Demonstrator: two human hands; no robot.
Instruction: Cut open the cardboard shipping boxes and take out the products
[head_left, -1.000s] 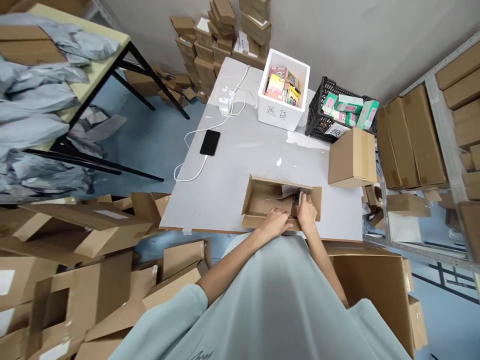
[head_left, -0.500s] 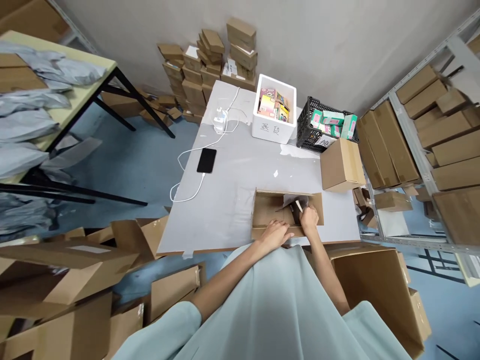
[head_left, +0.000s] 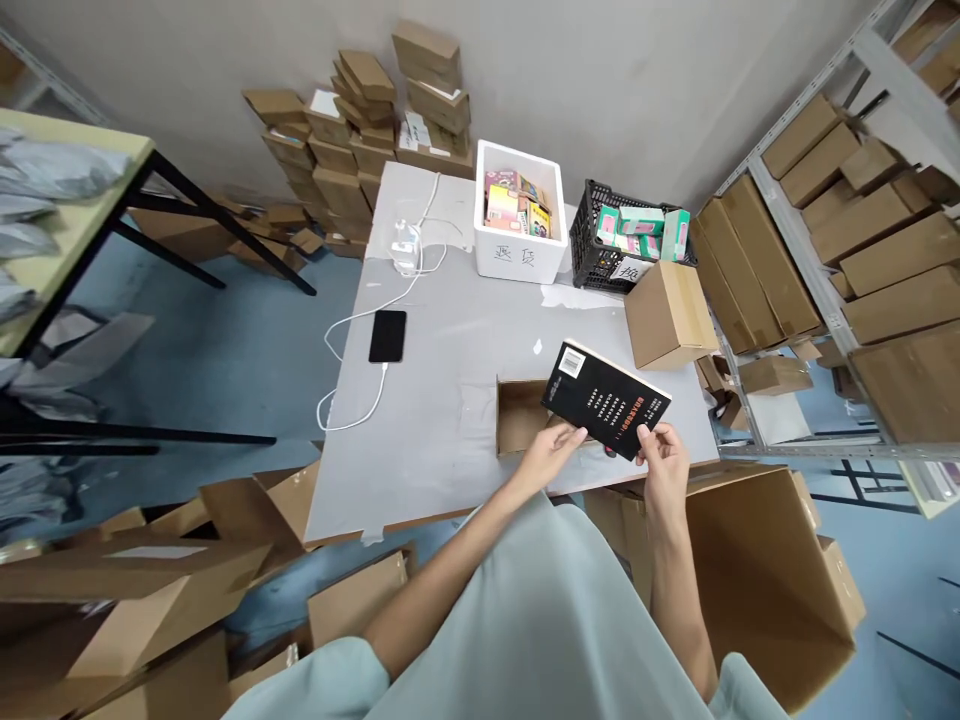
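A black book (head_left: 604, 398) with a white barcode label and red and white print is held up, tilted, over an open cardboard box (head_left: 517, 412). My right hand (head_left: 664, 466) grips its lower right corner, thumb on top. At the near left edge, my left hand (head_left: 553, 452) pinches the book between thumb and fingers. The book hides much of the box beneath, and I cannot make out what lies in the box's right part.
A white foam box (head_left: 521, 260) of colourful packs and a black crate (head_left: 592, 255) of green-and-pink boxes stand at the back. A closed carton (head_left: 664, 325) sits at the right. A phone (head_left: 388, 336) with its cable lies left. A large open carton (head_left: 765, 570) stands near right.
The book has come up out of the cardboard box in my right hand. My left hand has moved from the box's near edge to the book. The camera view has shifted slightly.
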